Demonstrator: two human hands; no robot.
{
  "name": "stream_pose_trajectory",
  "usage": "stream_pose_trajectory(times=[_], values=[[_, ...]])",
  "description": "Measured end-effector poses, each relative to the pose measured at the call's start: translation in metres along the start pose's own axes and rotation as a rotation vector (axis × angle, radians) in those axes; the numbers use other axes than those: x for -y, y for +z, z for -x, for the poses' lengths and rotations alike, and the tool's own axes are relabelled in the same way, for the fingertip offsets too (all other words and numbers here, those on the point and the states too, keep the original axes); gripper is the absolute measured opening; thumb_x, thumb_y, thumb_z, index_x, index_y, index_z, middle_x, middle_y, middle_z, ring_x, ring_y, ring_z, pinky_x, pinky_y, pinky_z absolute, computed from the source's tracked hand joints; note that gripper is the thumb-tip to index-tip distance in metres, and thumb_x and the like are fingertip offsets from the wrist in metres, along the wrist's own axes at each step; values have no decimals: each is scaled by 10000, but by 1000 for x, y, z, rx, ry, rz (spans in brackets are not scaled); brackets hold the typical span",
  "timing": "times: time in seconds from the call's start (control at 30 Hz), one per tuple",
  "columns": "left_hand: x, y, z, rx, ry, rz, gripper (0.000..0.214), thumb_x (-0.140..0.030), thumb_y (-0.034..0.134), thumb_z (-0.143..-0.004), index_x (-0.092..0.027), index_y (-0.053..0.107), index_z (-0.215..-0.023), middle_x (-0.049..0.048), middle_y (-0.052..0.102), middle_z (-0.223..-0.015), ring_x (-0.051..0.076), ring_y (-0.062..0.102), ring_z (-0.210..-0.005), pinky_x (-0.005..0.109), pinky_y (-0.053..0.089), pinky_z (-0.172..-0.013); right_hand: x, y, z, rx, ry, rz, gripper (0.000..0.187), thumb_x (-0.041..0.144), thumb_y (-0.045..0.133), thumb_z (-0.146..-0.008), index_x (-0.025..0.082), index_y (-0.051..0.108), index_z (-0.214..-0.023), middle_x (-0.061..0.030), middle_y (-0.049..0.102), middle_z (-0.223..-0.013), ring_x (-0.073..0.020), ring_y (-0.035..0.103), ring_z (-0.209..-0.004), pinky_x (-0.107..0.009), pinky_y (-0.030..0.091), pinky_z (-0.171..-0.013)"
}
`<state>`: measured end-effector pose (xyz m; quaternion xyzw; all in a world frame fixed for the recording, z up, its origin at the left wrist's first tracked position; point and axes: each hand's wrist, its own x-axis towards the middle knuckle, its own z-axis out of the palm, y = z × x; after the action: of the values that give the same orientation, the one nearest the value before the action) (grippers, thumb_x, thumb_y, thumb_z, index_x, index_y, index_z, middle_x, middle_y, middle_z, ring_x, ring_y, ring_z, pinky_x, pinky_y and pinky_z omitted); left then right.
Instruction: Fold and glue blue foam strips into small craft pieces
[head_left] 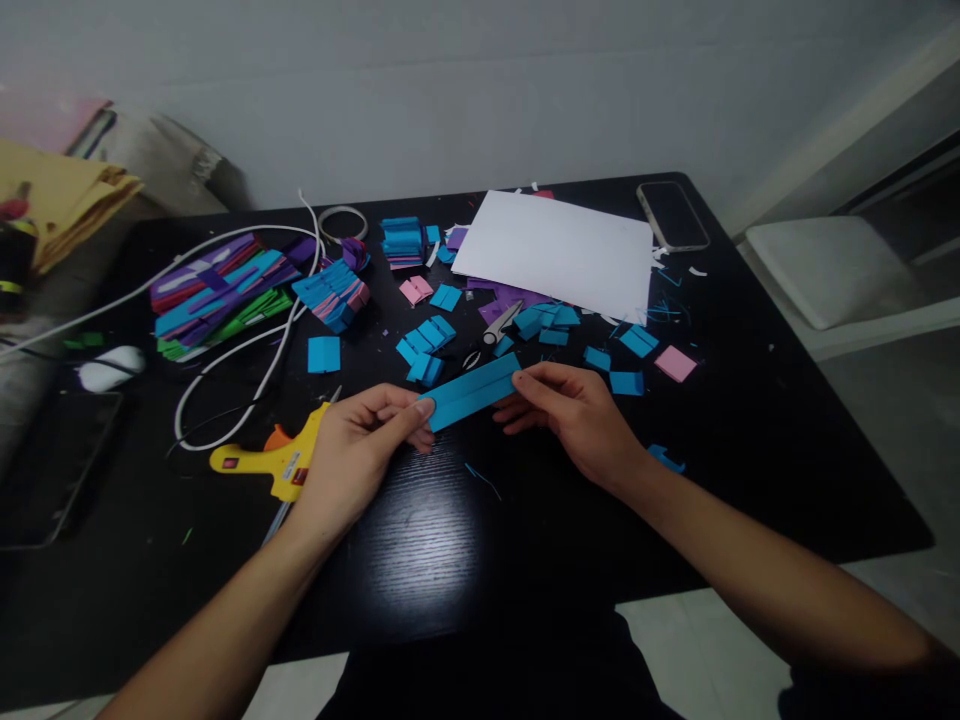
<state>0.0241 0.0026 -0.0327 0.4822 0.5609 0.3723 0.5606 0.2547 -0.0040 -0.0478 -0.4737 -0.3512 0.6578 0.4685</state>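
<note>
Both of my hands hold a long folded blue paper strip (474, 391) just above the black table (450, 540). My left hand (358, 452) pinches the strip's left end between thumb and fingers. My right hand (576, 414) grips its right end, fingers closed on it. Right behind the strip lie small scissors (491, 337) and several small folded blue paper pieces (426, 346). A yellow glue gun (271, 460) lies just left of my left hand.
A white sheet (556, 250) and a phone (672, 215) lie at the back right. Stacks of coloured folded paper (217, 290), a white cable (247, 400), a tape ring (342, 222) and pink squares (675, 363) are scattered about. A tablet (52, 460) sits far left, a white seat (825, 265) to the right.
</note>
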Motion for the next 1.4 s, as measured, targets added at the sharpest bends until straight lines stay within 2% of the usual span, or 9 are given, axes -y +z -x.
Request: stream_pose_trajectory(times=[0.07, 0.17, 0.23, 0.3, 0.5, 0.87, 1.03, 1.3, 1.4], values=[[1, -1, -1, 70, -11, -10, 154, -301, 757, -837, -169, 739, -760, 18, 721, -622, 145, 665, -574, 244, 539, -614, -1, 0, -1, -29, -8, -34, 211, 387, 851, -825, 183, 799, -839, -37, 787, -808, -168, 773, -748, -251, 650, -637], [1, -2, 0, 286, -37, -66, 157, -295, 738, -840, -165, 708, -758, 4, 685, -622, 138, 632, -590, 242, 507, -623, -2, 2, -1, -53, 3, -68, 198, 378, 857, -814, 187, 803, -829, -29, 785, -823, -155, 757, -733, -269, 656, -674], [0, 0, 3, 436, -52, -106, 143, -284, 723, -844, -163, 690, -773, 2, 674, -657, 139, 623, -629, 242, 493, -643, -2, 3, 0, -36, 2, -49, 211, 391, 854, -813, 188, 798, -823, -26, 779, -791, -159, 748, -707, -299, 656, -691], [-1, 4, 7, 509, -60, -130, 129, -290, 715, -858, -167, 690, -828, 10, 692, -739, 147, 630, -692, 247, 490, -672, -2, 5, 3, 5, -2, 24, 229, 411, 848, -814, 188, 793, -813, -22, 773, -761, -168, 742, -690, -322, 651, -699], [6, 13, 14, 541, -109, -114, 141, -332, 753, -867, -192, 736, -878, 8, 695, -803, 150, 622, -722, 245, 484, -673, -1, 11, 11, 106, -23, 179, 236, 431, 842, -817, 202, 787, -805, -7, 767, -738, -160, 729, -661, -306, 634, -685], [7, 10, 9, 629, -244, -44, 215, -341, 730, -886, -183, 735, -739, 23, 692, -700, 151, 649, -636, 255, 559, -631, -3, 11, 10, 104, 26, 193, 278, 469, 831, -820, 194, 788, -804, -14, 762, -708, -167, 727, -649, -305, 621, -661], [8, 12, 11, 592, -274, -16, 153, -313, 763, -850, -185, 737, -771, 29, 703, -722, 156, 652, -643, 263, 565, -622, -3, 12, 11, 106, 40, 170, 265, 458, 823, -830, 196, 791, -804, -10, 764, -723, -161, 727, -668, -308, 623, -690], [9, 13, 11, 596, -226, -67, 159, -327, 757, -853, -180, 742, -794, 22, 701, -741, 163, 643, -664, 267, 528, -634, -4, 12, 10, 126, 27, 128, 230, 436, 817, -827, 210, 789, -795, -3, 763, -744, -169, 721, -696, -317, 614, -715], [6, 13, 12, 516, -127, -129, 211, -364, 729, -876, -173, 720, -785, -4, 643, -702, 132, 575, -624, 236, 458, -594, -4, 12, 11, 148, -17, 185, 203, 411, 815, -828, 213, 793, -789, 0, 748, -733, -158, 692, -682, -297, 585, -688]])
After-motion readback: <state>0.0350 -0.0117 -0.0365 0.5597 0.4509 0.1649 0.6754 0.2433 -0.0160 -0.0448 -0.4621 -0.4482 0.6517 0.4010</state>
